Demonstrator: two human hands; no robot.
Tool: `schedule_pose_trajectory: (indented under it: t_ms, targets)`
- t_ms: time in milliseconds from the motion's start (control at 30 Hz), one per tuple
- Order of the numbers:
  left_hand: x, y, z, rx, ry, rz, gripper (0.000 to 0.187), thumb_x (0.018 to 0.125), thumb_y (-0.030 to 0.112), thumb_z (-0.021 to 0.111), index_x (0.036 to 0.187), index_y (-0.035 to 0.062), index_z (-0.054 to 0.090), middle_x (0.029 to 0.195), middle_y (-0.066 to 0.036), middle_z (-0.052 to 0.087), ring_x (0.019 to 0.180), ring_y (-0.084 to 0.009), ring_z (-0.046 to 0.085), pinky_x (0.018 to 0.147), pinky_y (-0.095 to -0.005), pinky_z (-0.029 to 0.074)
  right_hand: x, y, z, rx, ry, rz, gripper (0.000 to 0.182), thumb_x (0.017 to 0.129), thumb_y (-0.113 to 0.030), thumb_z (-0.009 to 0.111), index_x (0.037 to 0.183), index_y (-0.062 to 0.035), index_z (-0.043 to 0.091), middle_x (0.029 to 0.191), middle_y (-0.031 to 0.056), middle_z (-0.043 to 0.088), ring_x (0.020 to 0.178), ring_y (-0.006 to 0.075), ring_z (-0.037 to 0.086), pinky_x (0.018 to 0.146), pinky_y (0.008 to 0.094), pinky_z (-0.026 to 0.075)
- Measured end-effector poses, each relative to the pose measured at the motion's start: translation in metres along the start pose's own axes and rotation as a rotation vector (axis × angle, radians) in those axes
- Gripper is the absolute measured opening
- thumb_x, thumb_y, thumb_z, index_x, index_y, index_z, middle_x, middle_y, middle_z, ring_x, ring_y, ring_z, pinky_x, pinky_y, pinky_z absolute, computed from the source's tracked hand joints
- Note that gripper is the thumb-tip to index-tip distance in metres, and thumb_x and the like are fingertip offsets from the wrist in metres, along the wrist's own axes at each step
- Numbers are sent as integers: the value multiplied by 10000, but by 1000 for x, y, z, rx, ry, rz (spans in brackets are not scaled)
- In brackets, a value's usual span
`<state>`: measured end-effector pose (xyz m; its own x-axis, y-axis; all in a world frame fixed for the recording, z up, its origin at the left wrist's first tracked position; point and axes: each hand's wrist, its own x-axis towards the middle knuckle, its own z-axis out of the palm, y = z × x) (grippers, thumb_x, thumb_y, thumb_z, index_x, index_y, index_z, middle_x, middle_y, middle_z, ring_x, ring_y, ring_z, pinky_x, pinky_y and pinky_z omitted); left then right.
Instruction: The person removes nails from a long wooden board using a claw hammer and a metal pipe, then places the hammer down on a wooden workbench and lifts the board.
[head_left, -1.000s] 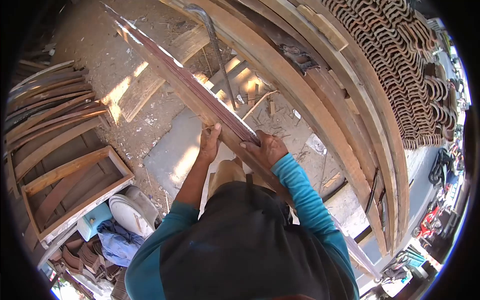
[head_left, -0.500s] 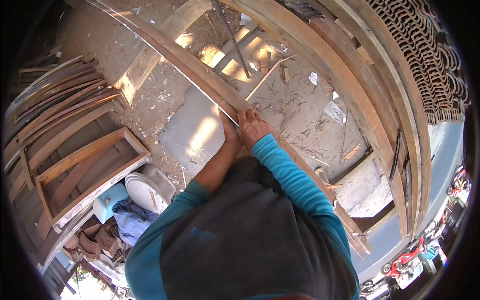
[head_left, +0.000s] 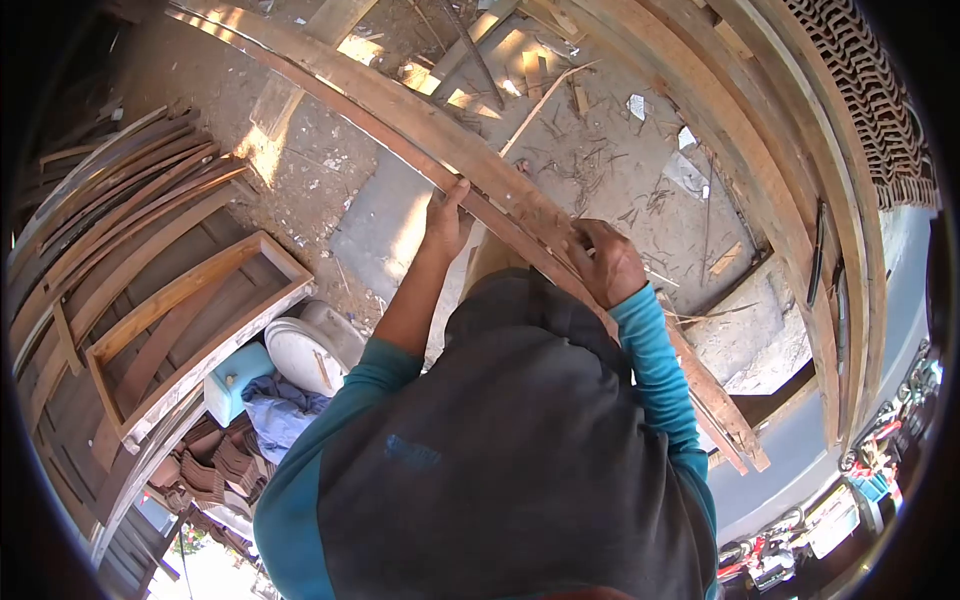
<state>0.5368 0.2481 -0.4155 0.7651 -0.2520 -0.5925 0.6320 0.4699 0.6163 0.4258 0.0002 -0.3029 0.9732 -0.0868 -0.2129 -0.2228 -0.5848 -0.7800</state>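
Two long wooden boards lie side by side, running diagonally from the upper left to the lower right. My left hand (head_left: 445,228) grips the near, narrower reddish board (head_left: 390,145), its thumb over the top face. Farther right, my right hand (head_left: 610,262) is bent over the edge of the wider board (head_left: 470,150), its fingers curled at the wood and its fingertips partly hidden. A narrow dark gap shows between the boards.
Long beams (head_left: 740,140) curve along the right, beside stacked roof tiles (head_left: 860,100). At left are stacked boards (head_left: 110,215), a wooden frame (head_left: 180,330), a white bucket (head_left: 300,358) and blue cloth (head_left: 285,415). Wood scraps and shavings litter the ground.
My hands have moved apart, the right one toward the lower right and the left one slightly up. The narrow board now shows as a separate piece beside the wider one.
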Motion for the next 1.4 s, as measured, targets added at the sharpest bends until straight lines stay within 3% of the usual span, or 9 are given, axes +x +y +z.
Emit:
schedule_pose_trajectory:
  t_ms: [100, 333, 433, 567, 633, 833, 933, 1133, 1400]
  targets:
    - [9, 2, -12, 0, -51, -56, 466, 935, 175, 642, 1356, 60, 480, 1290, -56, 553, 1207, -213, 537, 1038, -412, 450, -41, 35, -48, 5, 207, 197, 299, 900, -195, 708, 1082, 37, 657, 884, 178, 714, 799, 290, 720, 728, 373, 562]
    - [14, -11, 3, -109, -57, 12, 541, 920, 265, 716, 1377, 78, 496, 1276, -43, 587, 1231, -219, 524, 1056, -415, 436, -146, 118, -119, -129, 495, 651, 395, 952, -341, 658, 1100, 25, 673, 970, 218, 728, 913, 304, 721, 794, 373, 548]
    - [22, -15, 4, 43, 38, 24, 615, 909, 315, 736, 1406, 77, 461, 1292, -50, 582, 1229, -224, 539, 1028, -401, 462, -175, 134, -131, -107, 471, 685, 512, 964, -440, 637, 1156, 34, 649, 946, 169, 720, 807, 210, 709, 637, 311, 550]
    - [30, -20, -12, 47, 139, -9, 524, 898, 329, 760, 1297, 89, 519, 1122, -32, 593, 996, -189, 578, 849, -353, 503, -200, 166, -128, -151, 489, 650, 562, 951, -485, 639, 1141, 44, 652, 930, 161, 720, 826, 209, 721, 627, 309, 548]
    - [29, -12, -16, 86, 171, -13, 387, 900, 319, 762, 1151, 102, 565, 936, -4, 547, 836, -155, 529, 742, -326, 480, -198, 165, -130, -90, 494, 742, 387, 945, -337, 663, 1070, 28, 689, 888, 180, 738, 822, 276, 726, 731, 369, 540]
    - [35, -24, 0, 128, 153, -63, 311, 905, 345, 757, 911, 138, 524, 698, 52, 368, 611, -78, 376, 560, -237, 378, -190, 177, -177, -333, 935, 664, 370, 899, -303, 709, 1130, -16, 678, 896, 189, 723, 837, 325, 712, 781, 397, 546]
    - [34, -8, -16, 144, 186, -42, 326, 899, 354, 761, 944, 125, 535, 726, 41, 400, 653, -95, 415, 596, -248, 402, -175, 200, -221, -547, 1141, 566, 413, 901, -308, 709, 1164, 7, 659, 871, 166, 681, 809, 309, 658, 758, 422, 517]
    - [26, -10, 5, 128, 137, -80, 341, 926, 382, 719, 867, 114, 517, 728, 28, 403, 664, -107, 425, 638, -265, 429, -158, 279, -265, -506, 1022, 600, 598, 894, -501, 671, 1234, -10, 646, 1131, 218, 682, 1069, 357, 655, 917, 436, 513]
    - [24, -4, -5, 308, 120, -94, 423, 930, 477, 678, 1104, 99, 598, 836, 11, 550, 739, -125, 519, 695, -297, 489, -205, 238, -259, -279, 936, 731, 584, 890, -492, 679, 1210, -3, 668, 1177, 225, 686, 1117, 355, 657, 958, 422, 510]
